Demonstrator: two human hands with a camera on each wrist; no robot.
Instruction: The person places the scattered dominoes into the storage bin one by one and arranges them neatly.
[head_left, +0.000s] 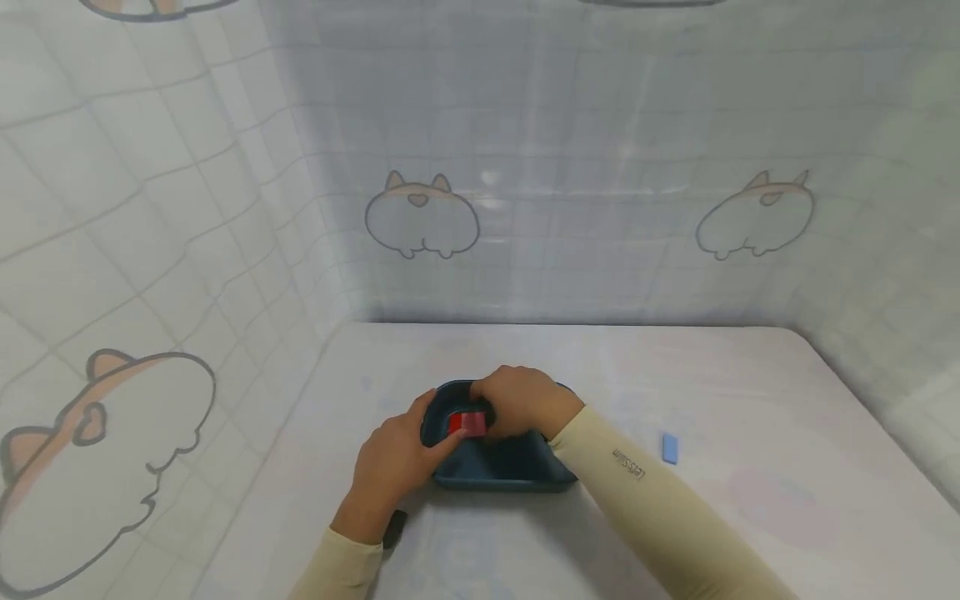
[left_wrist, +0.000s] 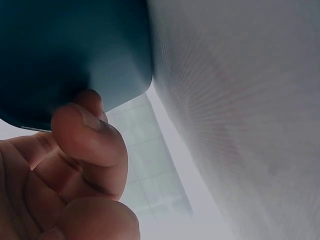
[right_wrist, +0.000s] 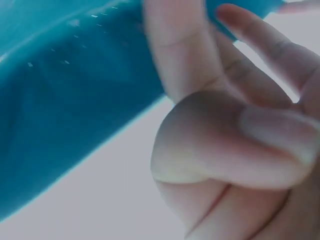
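Right hand: I saw the right hand (head_left: 521,400) over the tray (head_left: 502,485), its fingertips largely hidden by its own back; the right wrist view gave me a bent thumb and blurred fingers before a teal wall, so I could not tell whether they pinched anything.
Left hand: the left hand (head_left: 390,454) gripped the tray's left side, thumb reaching in over the rim, curled fingers against the outside; the left wrist view cut off part of the palm.
Red piece: the red piece (head_left: 467,423) was inside the tray at its left, between the left thumb and the right hand; I could not make out its full shape, or whether the right hand touched it.
Dark thing: a dark thing (head_left: 394,528) lay beside the left wrist, partly covered, too obscured for me to name.
Lettering: the right sleeve (head_left: 660,500) bore small print I could barely read.
Tabletop: the tray sat on a pale tabletop (head_left: 750,392) with faint pinkish patches and a rounded far right corner; a blue block (head_left: 670,448) lay right of the tray, well apart.
Room: glossy white curtains (head_left: 585,158) with grid lines and dog drawings (head_left: 422,218) rose left, right and behind; the top drawings were cropped by my frame.
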